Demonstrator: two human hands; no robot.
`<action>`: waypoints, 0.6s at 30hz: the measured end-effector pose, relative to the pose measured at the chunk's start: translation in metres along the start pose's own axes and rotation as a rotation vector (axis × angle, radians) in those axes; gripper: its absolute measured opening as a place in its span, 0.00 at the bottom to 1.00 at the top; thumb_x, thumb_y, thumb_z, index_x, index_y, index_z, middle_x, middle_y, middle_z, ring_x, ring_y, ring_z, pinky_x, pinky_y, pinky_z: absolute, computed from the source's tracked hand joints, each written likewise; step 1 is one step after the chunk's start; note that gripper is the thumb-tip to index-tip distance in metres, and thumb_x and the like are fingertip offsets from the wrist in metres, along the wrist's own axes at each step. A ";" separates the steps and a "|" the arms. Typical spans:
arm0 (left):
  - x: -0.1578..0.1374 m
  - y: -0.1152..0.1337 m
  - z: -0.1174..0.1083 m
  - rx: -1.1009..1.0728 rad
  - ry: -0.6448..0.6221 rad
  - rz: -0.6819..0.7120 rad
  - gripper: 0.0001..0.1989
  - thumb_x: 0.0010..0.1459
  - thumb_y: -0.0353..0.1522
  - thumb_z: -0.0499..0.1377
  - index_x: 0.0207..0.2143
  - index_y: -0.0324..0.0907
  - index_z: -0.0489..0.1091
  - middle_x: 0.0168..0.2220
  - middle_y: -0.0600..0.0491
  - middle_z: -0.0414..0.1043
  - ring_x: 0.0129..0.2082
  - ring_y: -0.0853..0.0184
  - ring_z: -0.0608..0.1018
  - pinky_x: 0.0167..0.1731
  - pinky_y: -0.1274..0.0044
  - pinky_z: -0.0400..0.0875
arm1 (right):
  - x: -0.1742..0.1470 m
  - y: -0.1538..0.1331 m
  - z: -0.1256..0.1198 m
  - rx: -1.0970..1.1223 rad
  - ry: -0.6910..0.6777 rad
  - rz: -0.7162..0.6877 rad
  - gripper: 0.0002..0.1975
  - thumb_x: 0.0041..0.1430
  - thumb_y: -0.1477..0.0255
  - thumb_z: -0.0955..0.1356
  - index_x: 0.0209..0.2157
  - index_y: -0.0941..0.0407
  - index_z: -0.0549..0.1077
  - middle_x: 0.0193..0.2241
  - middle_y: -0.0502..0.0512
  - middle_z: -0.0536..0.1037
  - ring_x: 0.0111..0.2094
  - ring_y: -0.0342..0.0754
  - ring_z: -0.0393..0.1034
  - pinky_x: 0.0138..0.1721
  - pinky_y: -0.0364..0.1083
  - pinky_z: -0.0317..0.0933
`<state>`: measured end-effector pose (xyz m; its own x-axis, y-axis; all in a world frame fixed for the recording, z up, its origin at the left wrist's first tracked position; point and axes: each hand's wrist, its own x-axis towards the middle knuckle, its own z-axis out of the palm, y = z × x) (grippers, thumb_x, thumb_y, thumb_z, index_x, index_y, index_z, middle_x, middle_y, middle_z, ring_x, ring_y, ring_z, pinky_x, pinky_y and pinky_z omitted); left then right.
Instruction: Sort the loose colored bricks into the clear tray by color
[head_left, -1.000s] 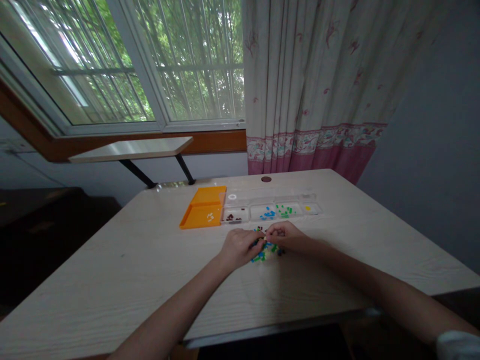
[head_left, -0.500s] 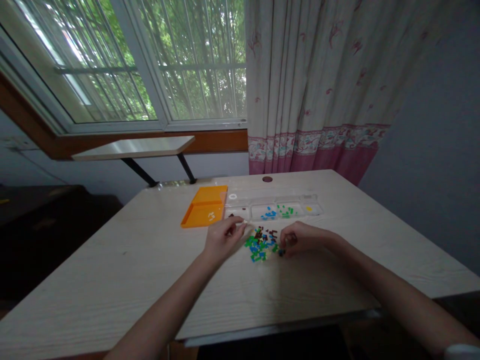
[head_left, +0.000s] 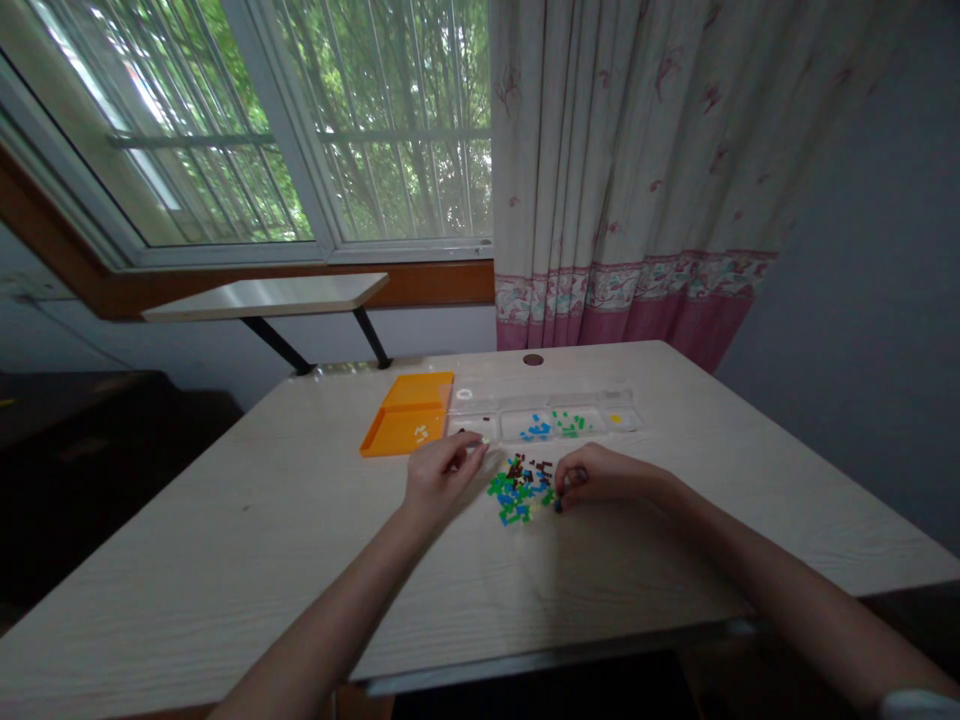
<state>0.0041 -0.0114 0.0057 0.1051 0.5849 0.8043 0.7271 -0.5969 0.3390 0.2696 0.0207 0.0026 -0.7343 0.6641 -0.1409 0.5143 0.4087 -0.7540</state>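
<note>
Head view: your left hand (head_left: 439, 472) pinches a small whitish piece (head_left: 485, 441) near the clear plastic compartment tray (head_left: 513, 413); your curled right hand (head_left: 596, 472) adjoins the heaped multicoloured blocks (head_left: 516, 492), grip undeterminable.

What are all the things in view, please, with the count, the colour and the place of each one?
Window: one, pale frame, upper left
Curtain: one, cream and pink, right of window
Wall: pale, far right
Raised shelf: one, pale top, black legs, at desk's back left
Desk: one, pale wood, centre
Round disc: one, brown, desk's back edge
Case: one, orange, open, on desk
Loose bits: several, whitish, in case
Clear tray: one, transparent, right of case
Tray pieces: many, blue, green, yellow, brown, in compartments
Pile: too many to count, mixed colours, before tray
Left hand: one, bare, pinching a pale piece
Right hand: one, bare, at pile's right edge
</note>
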 end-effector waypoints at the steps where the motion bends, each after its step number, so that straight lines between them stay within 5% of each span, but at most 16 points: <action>1: 0.000 0.000 0.000 -0.006 -0.005 0.003 0.09 0.53 0.36 0.57 0.30 0.40 0.72 0.16 0.59 0.64 0.15 0.77 0.64 0.20 0.85 0.61 | 0.000 0.000 0.000 0.004 0.002 -0.004 0.14 0.44 0.62 0.71 0.30 0.57 0.74 0.20 0.44 0.65 0.21 0.37 0.56 0.21 0.37 0.47; 5: 0.000 -0.003 0.001 0.005 -0.057 -0.041 0.10 0.54 0.37 0.56 0.31 0.40 0.72 0.17 0.58 0.65 0.17 0.76 0.66 0.21 0.84 0.61 | 0.001 0.002 0.000 -0.011 0.012 -0.007 0.14 0.42 0.63 0.71 0.30 0.58 0.74 0.19 0.44 0.63 0.20 0.37 0.55 0.21 0.37 0.47; 13: 0.011 -0.037 -0.003 0.345 -0.106 -0.501 0.14 0.52 0.42 0.54 0.32 0.43 0.72 0.19 0.56 0.66 0.18 0.70 0.68 0.18 0.81 0.52 | 0.000 0.004 -0.002 -0.026 -0.002 -0.002 0.14 0.42 0.65 0.71 0.30 0.58 0.73 0.20 0.44 0.64 0.21 0.37 0.56 0.21 0.37 0.48; 18: 0.013 -0.059 -0.010 0.447 -0.138 -0.612 0.16 0.52 0.44 0.53 0.33 0.43 0.72 0.24 0.52 0.71 0.23 0.66 0.71 0.20 0.79 0.52 | 0.000 0.005 -0.003 -0.032 -0.019 -0.011 0.12 0.45 0.65 0.70 0.31 0.58 0.73 0.19 0.45 0.65 0.20 0.37 0.57 0.21 0.36 0.48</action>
<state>-0.0444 0.0265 0.0011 -0.3418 0.8203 0.4586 0.8848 0.1165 0.4512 0.2737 0.0244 0.0009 -0.7480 0.6476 -0.1452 0.5198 0.4357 -0.7348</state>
